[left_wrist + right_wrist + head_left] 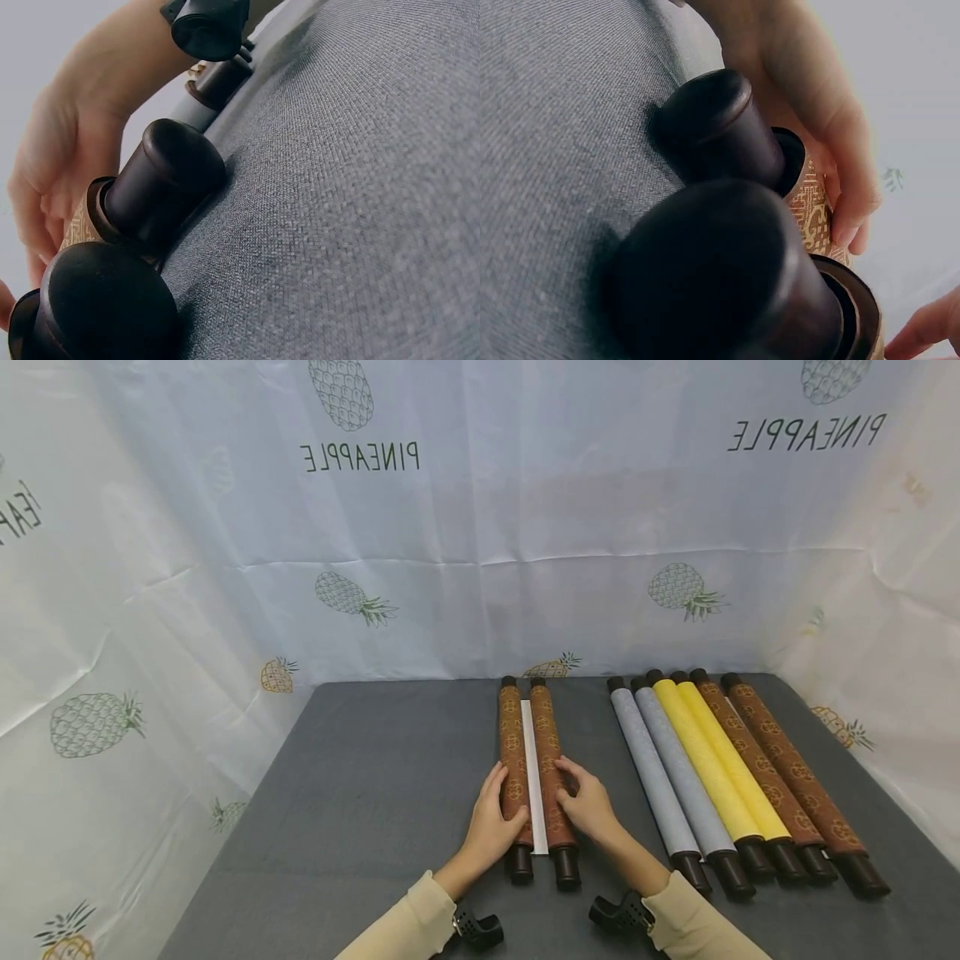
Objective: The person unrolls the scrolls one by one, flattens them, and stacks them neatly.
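Observation:
A brown gold-patterned scroll [512, 739] lies lengthwise on the table, its two rolls side by side with a narrow white strip [535, 777] showing between them. My left hand [489, 818] grips the left roll near its close end, thumb over the inner side and fingers along the outer side. On the right roll [545, 727], my right hand [591, 806] holds with curled fingers and thumb from the right. Dark knobs [169, 169] stick out of the rolls toward me. In the right wrist view the knobs [712, 262] hide part of the rolls.
To the right lie a pair of grey rolls [648, 756], a pair of yellow rolls [708, 756] and another brown patterned scroll [795, 768], all with dark knobs. Grey cloth covers the table [360, 793]. A white pineapple-print curtain [480, 510] hangs behind and at the sides.

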